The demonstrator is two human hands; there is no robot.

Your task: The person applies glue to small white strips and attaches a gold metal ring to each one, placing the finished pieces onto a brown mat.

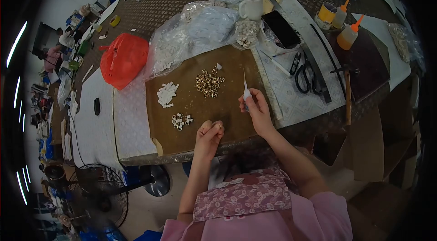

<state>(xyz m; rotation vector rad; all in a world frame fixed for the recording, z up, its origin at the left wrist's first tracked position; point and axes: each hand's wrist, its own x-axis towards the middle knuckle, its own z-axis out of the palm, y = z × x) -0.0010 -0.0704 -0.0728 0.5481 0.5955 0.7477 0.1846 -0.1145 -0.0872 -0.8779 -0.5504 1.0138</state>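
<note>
My right hand (257,112) is closed around a small white glue bottle (246,94), its long thin nozzle pointing up above the brown mat (182,70). Near the mat's front edge, my left hand (210,138) is closed with its fingertips pinched together; anything between them is too small to make out. A heap of gold-coloured metal rings or clasps (209,82) lies at the mat's middle, with a small white cap-like piece (219,66) beside it. To the left are loose white strips (167,94). Below them sit several metal pieces joined with white strips (181,121).
A red plastic bag (124,61) and clear bags of white pieces (166,49) lie behind the mat. A mug (251,6), phone (281,29), scissors (308,74), orange-tipped bottles (348,37) and a hammer (348,95) are to the right. A fan (102,195) stands lower left.
</note>
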